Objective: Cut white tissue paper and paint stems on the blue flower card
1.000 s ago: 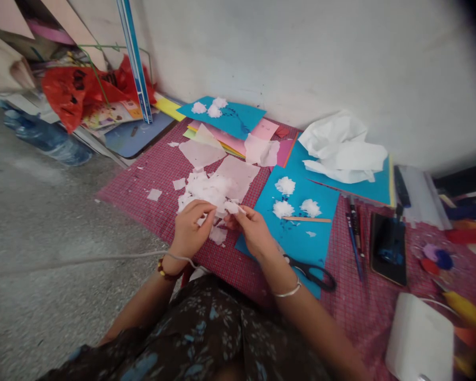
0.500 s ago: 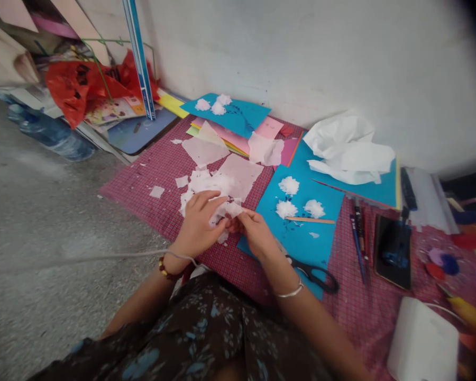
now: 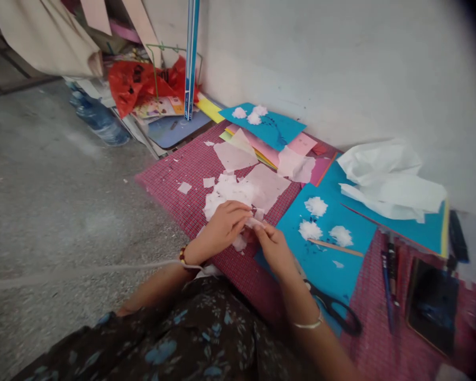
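Between my fingers is a small piece of white tissue paper [image 3: 254, 222], folded or bunched. My left hand [image 3: 222, 230] is closed on its left end, fingers curled over. My right hand [image 3: 275, 246] pinches the other end. Just beyond my hands lies a pile of cut white tissue pieces [image 3: 228, 191] beside a larger pale sheet [image 3: 273, 186]. To the right, a blue sheet [image 3: 297, 264] carries white tissue-paper flowers [image 3: 316, 206] and a thin wooden stick [image 3: 336, 247]. Black-handled scissors [image 3: 337, 312] lie partly behind my right forearm.
Another blue sheet with pale paper flowers [image 3: 283, 127] rests on coloured papers at the back. Crumpled white paper [image 3: 392, 180] is at the right, near brushes [image 3: 389, 280] and a dark phone [image 3: 432, 304]. A cable [image 3: 103, 269] crosses my left wrist. The wall borders the table.
The view has swung left, so everything sits further right in the picture. My hands have come closer together, and the tissue between them looks narrower and more bunched.
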Action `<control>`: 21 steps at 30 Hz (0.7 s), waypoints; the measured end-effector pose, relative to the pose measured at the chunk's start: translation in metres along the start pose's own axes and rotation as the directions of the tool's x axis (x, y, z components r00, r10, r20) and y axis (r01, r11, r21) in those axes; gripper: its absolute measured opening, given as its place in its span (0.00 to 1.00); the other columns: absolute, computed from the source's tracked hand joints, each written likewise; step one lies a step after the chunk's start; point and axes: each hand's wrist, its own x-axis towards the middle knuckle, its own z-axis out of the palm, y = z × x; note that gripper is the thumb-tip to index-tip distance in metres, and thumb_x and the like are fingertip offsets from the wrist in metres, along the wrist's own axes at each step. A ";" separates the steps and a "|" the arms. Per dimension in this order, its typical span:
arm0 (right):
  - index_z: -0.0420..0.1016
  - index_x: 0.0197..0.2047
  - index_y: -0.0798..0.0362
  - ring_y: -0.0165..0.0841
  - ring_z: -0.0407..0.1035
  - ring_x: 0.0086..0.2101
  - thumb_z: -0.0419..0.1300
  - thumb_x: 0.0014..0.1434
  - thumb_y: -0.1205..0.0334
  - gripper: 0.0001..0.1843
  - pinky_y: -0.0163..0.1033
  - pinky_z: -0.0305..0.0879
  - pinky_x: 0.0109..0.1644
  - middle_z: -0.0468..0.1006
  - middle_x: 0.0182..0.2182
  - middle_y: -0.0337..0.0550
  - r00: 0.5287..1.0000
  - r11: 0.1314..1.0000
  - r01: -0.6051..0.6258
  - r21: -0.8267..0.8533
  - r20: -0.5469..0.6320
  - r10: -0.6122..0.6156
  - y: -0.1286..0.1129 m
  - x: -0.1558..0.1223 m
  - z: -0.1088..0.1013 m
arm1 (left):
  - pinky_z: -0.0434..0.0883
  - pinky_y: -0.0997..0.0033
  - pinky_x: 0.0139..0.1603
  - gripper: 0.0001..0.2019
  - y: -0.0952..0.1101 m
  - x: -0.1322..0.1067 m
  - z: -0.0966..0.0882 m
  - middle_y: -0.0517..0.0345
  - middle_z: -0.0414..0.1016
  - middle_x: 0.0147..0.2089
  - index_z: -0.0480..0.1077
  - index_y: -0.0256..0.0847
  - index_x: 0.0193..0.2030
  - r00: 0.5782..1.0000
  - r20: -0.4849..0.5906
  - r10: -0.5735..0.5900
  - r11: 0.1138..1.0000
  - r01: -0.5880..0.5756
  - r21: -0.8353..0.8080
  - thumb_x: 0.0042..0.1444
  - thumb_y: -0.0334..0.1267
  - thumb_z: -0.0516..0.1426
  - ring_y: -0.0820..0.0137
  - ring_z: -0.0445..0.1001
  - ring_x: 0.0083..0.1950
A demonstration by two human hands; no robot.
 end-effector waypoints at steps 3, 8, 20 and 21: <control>0.77 0.30 0.49 0.35 0.69 0.25 0.56 0.63 0.43 0.20 0.40 0.64 0.33 0.77 0.22 0.40 0.999 0.998 0.005 -0.057 -0.049 -0.008 -0.003 -0.001 0.000 | 0.72 0.65 0.45 0.12 -0.008 0.002 -0.017 0.54 0.78 0.37 0.72 0.40 0.39 0.970 -0.150 -0.194 0.981 0.193 -0.018 0.67 0.35 0.49 0.66 0.76 0.41; 0.74 0.35 0.49 0.34 0.67 0.21 0.52 0.65 0.44 0.20 0.40 0.64 0.29 0.75 0.20 0.38 0.990 0.993 0.011 -0.115 -0.140 -0.027 -0.004 0.000 -0.002 | 0.69 0.71 0.34 0.11 -0.037 0.002 -0.050 0.61 0.74 0.28 0.73 0.41 0.40 0.837 -0.302 -0.457 0.889 0.420 -0.179 0.65 0.39 0.50 0.71 0.72 0.30; 0.70 0.60 0.50 0.39 0.73 0.46 0.51 0.57 0.71 0.27 0.48 0.69 0.54 0.78 0.47 0.48 0.945 0.872 0.229 -0.432 -0.117 -0.306 0.008 0.005 0.002 | 0.68 0.71 0.35 0.14 -0.098 0.069 -0.071 0.54 0.80 0.36 0.77 0.36 0.41 0.906 0.036 -0.421 0.907 0.420 0.028 0.54 0.43 0.56 0.69 0.73 0.33; 0.69 0.61 0.50 0.38 0.73 0.46 0.50 0.58 0.72 0.28 0.47 0.70 0.53 0.77 0.47 0.48 0.936 0.854 0.247 -0.458 -0.114 -0.332 0.009 0.005 0.001 | 0.67 0.71 0.35 0.13 -0.105 0.079 -0.067 0.54 0.80 0.35 0.77 0.36 0.40 0.900 0.058 -0.432 0.902 0.429 0.053 0.54 0.42 0.56 0.69 0.72 0.33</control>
